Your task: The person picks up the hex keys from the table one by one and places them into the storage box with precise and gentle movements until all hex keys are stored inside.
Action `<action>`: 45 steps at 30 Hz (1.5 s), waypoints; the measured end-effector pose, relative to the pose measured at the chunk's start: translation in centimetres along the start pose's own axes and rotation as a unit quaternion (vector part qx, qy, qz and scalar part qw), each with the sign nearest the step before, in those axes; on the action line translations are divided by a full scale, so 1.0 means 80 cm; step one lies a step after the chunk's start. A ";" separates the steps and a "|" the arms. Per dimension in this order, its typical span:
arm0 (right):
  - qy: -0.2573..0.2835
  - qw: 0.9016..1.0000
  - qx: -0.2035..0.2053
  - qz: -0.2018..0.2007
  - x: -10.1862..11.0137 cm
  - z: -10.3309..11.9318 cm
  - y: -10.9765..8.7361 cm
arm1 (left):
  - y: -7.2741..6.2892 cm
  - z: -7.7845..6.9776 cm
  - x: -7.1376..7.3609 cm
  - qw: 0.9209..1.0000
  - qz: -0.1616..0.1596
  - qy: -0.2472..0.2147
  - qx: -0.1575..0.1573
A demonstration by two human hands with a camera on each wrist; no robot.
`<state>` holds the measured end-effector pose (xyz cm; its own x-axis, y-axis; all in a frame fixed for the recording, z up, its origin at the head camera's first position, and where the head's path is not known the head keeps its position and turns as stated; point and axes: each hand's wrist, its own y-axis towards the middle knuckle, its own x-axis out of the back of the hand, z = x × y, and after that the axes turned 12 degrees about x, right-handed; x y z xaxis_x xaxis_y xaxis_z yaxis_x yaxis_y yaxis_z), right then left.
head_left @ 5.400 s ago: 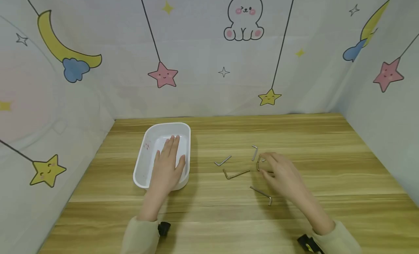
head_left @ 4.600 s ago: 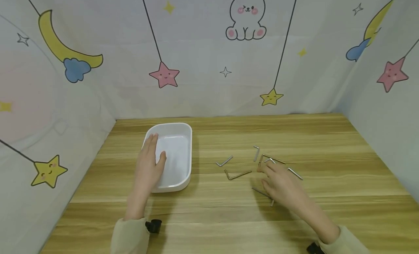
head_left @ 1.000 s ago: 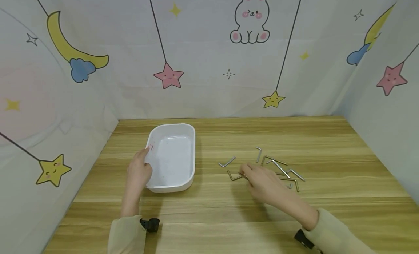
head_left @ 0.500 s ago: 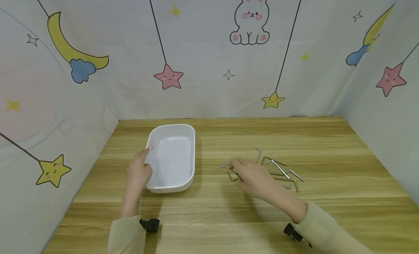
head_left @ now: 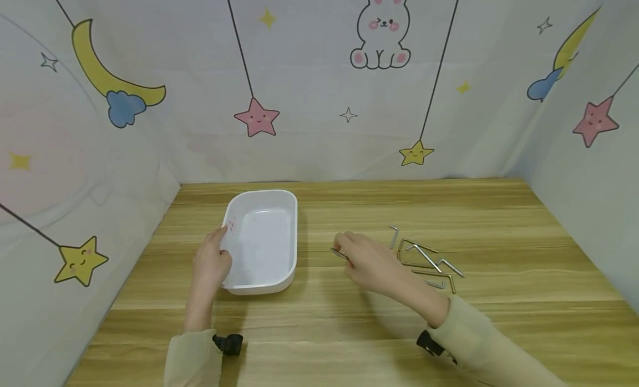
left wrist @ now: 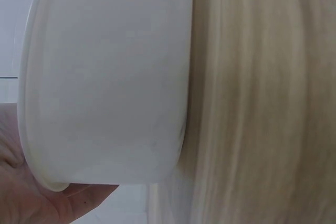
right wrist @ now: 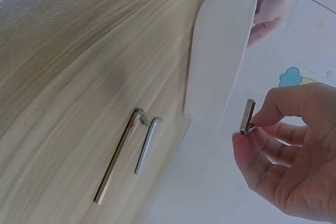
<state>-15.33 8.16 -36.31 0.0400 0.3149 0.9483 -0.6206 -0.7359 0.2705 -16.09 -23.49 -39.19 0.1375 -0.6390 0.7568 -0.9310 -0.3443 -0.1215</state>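
My left hand (head_left: pixel 209 265) holds the left rim of a white plastic tub (head_left: pixel 294 254), which stands on the table. In the left wrist view the fingers (left wrist: pixel 86 195) wrap the tub's rim close up. My right hand (head_left: pixel 369 262) is right of the tub, pinching a small L-shaped hex key (right wrist: pixel 248 116) between thumb and fingertips, above the tabletop. The right wrist view shows a long hex key (right wrist: pixel 116 158) and a shorter silver hex key (right wrist: pixel 146 146) lying on the wood.
Several silver and brass-coloured hex keys (head_left: pixel 426 258) lie scattered right of my right hand, some overlapping. A silver hex key (head_left: pixel 394 236) lies at their back left. A cartoon-printed cloth (head_left: pixel 319 154) borders the wooden table (head_left: pixel 319 331) at the back and sides.
My left hand has gone from inside the tub to its left rim. During the last second my right hand has moved left toward the tub, carrying a hex key.
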 end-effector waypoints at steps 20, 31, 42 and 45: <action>0.017 1.000 0.027 0.001 -0.005 0.011 0.049 | 0.003 0.001 -0.004 1.000 -0.002 0.010 0.003; 0.035 0.998 0.042 -0.013 -0.009 0.019 0.077 | 0.003 -0.003 -0.005 1.000 -0.001 0.011 0.001; 0.021 0.998 0.054 0.004 -0.018 0.033 0.109 | 0.005 0.001 -0.004 1.000 -0.004 0.011 -0.001; 0.026 0.998 0.058 0.009 -0.021 0.037 0.116 | 0.005 0.003 -0.004 1.000 -0.003 0.011 -0.001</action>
<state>-18.83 -0.99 -34.91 -0.0126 0.3295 0.9441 -0.5266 -0.8048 0.2738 -16.43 -23.62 -39.63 0.1361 -0.6214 0.7716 -0.9308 -0.3470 -0.1153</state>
